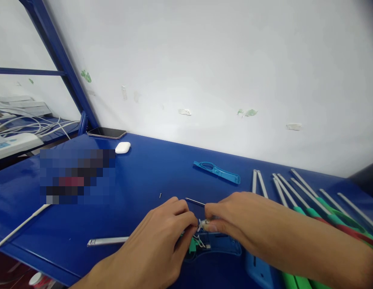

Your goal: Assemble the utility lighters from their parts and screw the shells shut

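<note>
My left hand (165,233) is closed, thumb and fingertips pinched together at a small white part. What exactly sits between those fingertips is hidden. Facing it, my right hand (234,214) pinches this small white part (204,223) between thumb and finger. Just below both hands lies an open blue plastic casing half (225,241), with a green piece (192,245) and thin white wires (200,241) in it. A thin metal rod (194,201) points left from beside my right fingers; its other end is hidden by the hand.
A second blue casing half (218,172) lies farther back. A small screw (160,195) is left of it. Several green-handled tools with metal strips (309,196) spread at the right. A metal strip (108,241), white case (123,147) and phone (107,133) are leftward.
</note>
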`<state>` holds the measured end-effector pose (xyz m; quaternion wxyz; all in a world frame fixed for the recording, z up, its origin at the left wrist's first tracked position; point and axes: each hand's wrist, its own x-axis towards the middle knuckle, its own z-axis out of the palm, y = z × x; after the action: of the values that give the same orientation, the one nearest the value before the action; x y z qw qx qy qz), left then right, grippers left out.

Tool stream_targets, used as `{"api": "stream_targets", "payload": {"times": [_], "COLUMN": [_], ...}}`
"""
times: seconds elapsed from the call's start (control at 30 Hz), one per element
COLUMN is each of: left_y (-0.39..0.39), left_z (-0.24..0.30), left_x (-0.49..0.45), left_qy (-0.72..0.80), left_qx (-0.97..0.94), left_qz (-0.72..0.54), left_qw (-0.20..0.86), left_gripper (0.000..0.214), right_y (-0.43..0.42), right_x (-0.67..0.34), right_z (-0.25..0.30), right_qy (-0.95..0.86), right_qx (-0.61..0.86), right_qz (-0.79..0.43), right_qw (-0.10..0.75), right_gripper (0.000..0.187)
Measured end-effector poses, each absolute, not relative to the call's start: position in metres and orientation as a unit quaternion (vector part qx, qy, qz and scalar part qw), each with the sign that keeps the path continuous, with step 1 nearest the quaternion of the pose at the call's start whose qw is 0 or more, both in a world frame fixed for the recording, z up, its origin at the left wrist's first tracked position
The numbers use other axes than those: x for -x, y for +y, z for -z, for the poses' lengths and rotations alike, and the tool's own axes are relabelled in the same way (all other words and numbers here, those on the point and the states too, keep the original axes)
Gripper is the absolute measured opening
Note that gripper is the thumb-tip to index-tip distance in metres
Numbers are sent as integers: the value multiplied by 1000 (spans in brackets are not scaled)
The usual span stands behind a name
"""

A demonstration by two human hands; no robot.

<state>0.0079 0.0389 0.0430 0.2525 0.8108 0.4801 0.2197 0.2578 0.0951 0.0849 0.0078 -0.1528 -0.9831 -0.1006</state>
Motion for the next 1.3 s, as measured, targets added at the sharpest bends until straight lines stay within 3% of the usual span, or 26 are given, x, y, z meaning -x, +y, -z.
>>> {"api": "stream_targets", "payload": {"times": [0.27,0.67,0.87,1.3], "left_y": [39,44,43,40], "left_z": [-44,-42,-37,-36], "left_x": [-8,-6,-6,-5], "left_qy": [476,480,450,430], "left_qx": [-815,-813,-823,-826], "left_qz": [-218,-245,-279,-310], "left_qw": [246,221,205,190], "left_gripper": [27,26,26,26], "right_y": [94,90,88,89], "right_x": [-260,-261,-260,-262], "right_z": [-77,-88,-88,-83], "right_qy": [-980,-968,-971,-979], "right_qx": [170,133,163,178], "right_qz": [101,205,173,98], "right_qw": [-12,-52,4,16], "right_gripper": [41,41,44,34]}}
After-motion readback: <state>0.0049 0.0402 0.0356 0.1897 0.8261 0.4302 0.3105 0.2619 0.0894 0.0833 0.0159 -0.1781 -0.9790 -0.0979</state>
